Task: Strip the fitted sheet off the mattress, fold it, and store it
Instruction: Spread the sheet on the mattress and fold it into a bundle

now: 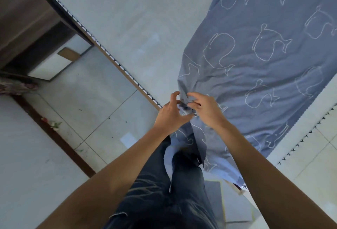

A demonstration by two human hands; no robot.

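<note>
Fitted sheet point(264, 64) spread loose across the mattress point(136, 19), near end draping past the legs | left hand point(171, 114) and right hand point(206, 110) both pinching its bunched corner | looks light, soft, limp, no slip | best taken at hem corners

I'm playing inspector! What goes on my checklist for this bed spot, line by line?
surface: pale mattress, mostly bare, with stitched trim along its edge.
job's things: blue whale-print sheet lies across part of the mattress, with one corner bunched up and some hanging by the legs.
clutter: small scraps by the baseboard; a brown cardboard piece further back.
grippers: left hand and right hand both grip the bunched corner.
cables: nothing seen.
surroundings: tiled floor; dark wooden furniture at the far left.
</note>
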